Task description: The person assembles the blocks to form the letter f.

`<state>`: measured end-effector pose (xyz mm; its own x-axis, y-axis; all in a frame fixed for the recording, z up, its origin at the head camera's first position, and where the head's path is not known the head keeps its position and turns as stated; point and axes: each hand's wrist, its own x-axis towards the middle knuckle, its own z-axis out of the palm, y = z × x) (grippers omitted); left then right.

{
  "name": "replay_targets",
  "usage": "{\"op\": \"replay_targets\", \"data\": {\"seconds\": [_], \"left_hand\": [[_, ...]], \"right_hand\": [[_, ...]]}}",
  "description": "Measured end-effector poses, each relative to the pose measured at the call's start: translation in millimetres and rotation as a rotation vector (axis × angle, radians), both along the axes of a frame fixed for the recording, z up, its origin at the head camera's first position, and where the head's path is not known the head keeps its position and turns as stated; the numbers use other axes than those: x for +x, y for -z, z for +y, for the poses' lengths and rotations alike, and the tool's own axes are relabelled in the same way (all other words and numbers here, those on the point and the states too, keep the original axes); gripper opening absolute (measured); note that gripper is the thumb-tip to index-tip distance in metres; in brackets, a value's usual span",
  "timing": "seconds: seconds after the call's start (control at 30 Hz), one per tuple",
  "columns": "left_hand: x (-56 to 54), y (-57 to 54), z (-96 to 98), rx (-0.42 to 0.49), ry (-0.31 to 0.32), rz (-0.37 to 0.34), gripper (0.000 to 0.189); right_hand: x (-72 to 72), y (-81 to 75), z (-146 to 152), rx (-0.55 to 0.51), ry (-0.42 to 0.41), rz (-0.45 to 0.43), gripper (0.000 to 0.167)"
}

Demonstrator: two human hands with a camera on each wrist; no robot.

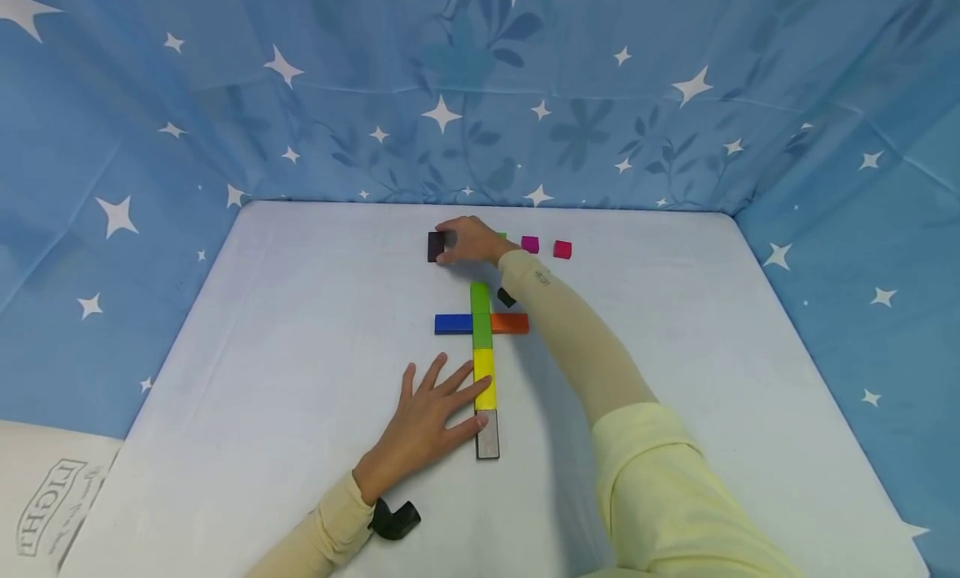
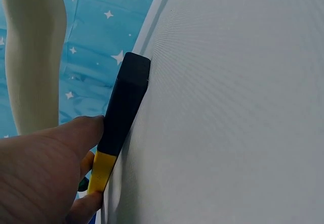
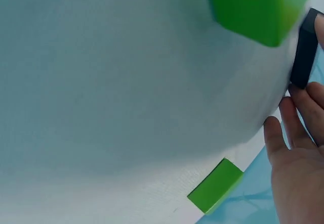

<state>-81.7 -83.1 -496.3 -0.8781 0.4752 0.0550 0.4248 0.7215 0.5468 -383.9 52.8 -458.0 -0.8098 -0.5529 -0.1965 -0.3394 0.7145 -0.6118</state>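
Note:
My right hand (image 1: 471,240) pinches a black rectangular block (image 1: 436,247) by its ends, thumb on the near one, at the far side of the table. The block (image 3: 305,49) also shows at the right edge of the right wrist view. My left hand (image 1: 423,419) has its fingers spread, with fingertips on a yellow block (image 1: 485,365) and the thumb at a grey-topped block (image 1: 487,436). These two form the near end of a straight row that runs on through green blocks (image 1: 482,332). A blue block (image 1: 453,324) and an orange block (image 1: 510,324) stick out sideways from the row.
Behind my right hand sit a magenta block (image 1: 530,244), a red block (image 1: 562,249) and a partly hidden green block (image 3: 216,186). A small dark block (image 1: 507,297) lies beside my right sleeve. Starry blue curtains (image 1: 450,144) surround the white table (image 1: 315,311).

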Motion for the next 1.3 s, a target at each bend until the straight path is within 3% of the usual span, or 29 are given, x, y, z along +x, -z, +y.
{"op": "replay_targets", "data": {"seconds": [0.53, 1.1, 1.3], "left_hand": [[1.0, -0.8, 0.3, 0.006, -0.006, -0.014, 0.056], [0.7, -1.2, 2.2, 0.009, -0.004, -0.020, 0.057], [0.8, -0.2, 2.2, 0.009, -0.008, -0.023, 0.057]], "right_hand": [[1.3, -8.7, 19, 0.097, -0.077, 0.124, 0.061], [22.8, -10.7, 47, 0.159, -0.052, 0.122, 0.062], [32.2, -12.7, 58, 0.196, -0.061, 0.169, 0.061]]}}
